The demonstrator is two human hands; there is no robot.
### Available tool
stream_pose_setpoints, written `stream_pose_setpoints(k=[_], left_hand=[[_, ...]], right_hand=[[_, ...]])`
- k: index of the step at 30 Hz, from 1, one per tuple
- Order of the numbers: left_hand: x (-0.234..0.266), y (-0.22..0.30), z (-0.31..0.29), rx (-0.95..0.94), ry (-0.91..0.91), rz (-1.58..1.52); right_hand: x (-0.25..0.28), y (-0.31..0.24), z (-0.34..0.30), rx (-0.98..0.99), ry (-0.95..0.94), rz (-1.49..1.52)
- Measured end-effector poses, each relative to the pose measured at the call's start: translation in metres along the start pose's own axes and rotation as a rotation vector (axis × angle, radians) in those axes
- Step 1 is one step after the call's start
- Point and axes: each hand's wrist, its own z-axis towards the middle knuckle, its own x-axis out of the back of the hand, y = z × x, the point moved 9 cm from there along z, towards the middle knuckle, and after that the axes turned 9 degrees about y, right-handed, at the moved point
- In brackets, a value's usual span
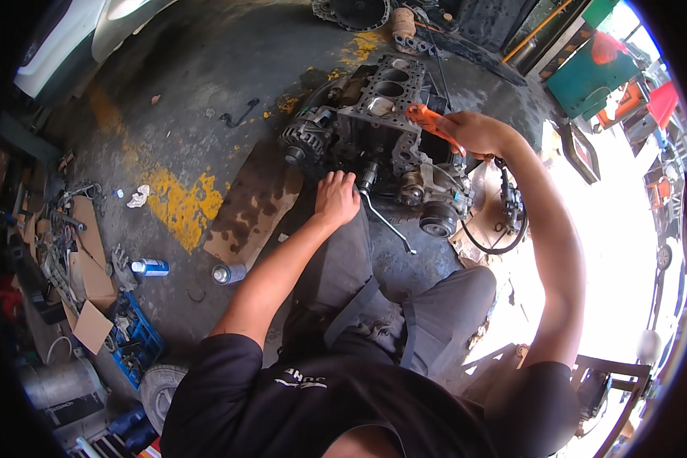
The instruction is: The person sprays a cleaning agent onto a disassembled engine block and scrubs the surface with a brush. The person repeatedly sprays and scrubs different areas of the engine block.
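Note:
An engine block (366,114) with open cylinder bores stands on the floor in front of me. My right hand (477,133) is closed round an orange tool (429,120), its head over the block's near right corner; the exact kind is unclear. My left hand (338,197) lies over my left knee, palm down with bent fingers slightly apart and nothing visible in them. Just right of it, a metal wrench (389,221) slants down from the shaft end (370,175) at the block's front. An alternator (307,137) sits on the block's left, a pulley (439,220) on its lower right.
Stained cardboard (244,221) lies left of my knee, near two spray cans (229,274). Farther left are a blue tool tray (141,336) and scattered tools. A black hose loop (500,250) hangs right of the engine. A dark bent tool (240,114) lies on the floor.

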Motion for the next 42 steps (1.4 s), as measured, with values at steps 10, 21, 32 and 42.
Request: stream_pose_setpoints(k=[10, 21, 32, 42], left_hand=[[-0.003, -0.001, 0.0, 0.021, -0.011, 0.008], [-0.005, -0.004, 0.001, 0.046, -0.039, 0.004], [-0.003, -0.006, 0.002, 0.07, -0.032, -0.021], [0.004, -0.018, -0.006, 0.185, 0.029, -0.009]], right_hand=[[-0.014, -0.007, 0.014, 0.014, -0.005, 0.058], [-0.02, -0.023, 0.019, 0.047, 0.015, 0.129], [-0.027, -0.032, 0.038, 0.056, 0.033, 0.129], [-0.029, -0.037, 0.034, 0.026, 0.02, 0.127]])
